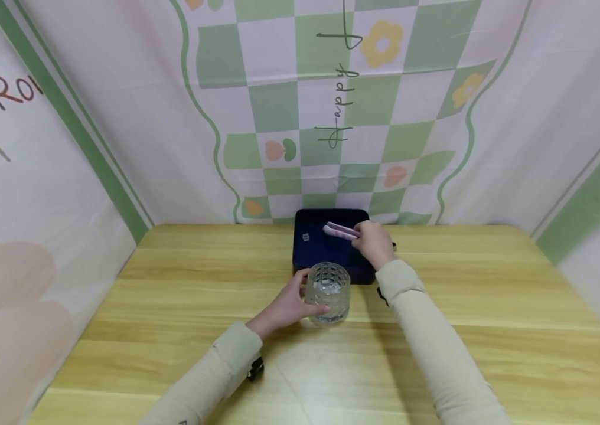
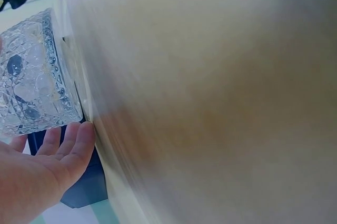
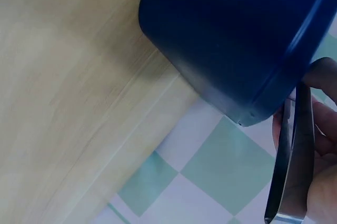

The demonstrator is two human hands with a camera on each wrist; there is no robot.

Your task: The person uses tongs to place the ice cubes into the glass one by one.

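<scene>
My left hand [image 1: 290, 304] holds a clear, patterned drinking glass [image 1: 336, 298], thumb on the near side and fingers round the left. In the left wrist view the fingers lie along the side of the glass [image 2: 31, 77]. Whether it contains anything, I cannot tell. Just behind it stands a navy blue box [image 1: 300, 254], with a small clear cube [image 1: 306, 236] on its floor at the left. Over the box's right side, my right hand [image 1: 377, 243] grips tongs [image 1: 341, 231] with pale purple tips pointing left. Their metal handle [image 3: 303, 166] shows in the right wrist view.
The box stands at the back edge of a wooden table [image 1: 199, 265], close to a hanging checked cloth [image 1: 273, 106]. More printed cloth [image 1: 39, 195] hangs along the left side. Bare wood lies left and right of the box.
</scene>
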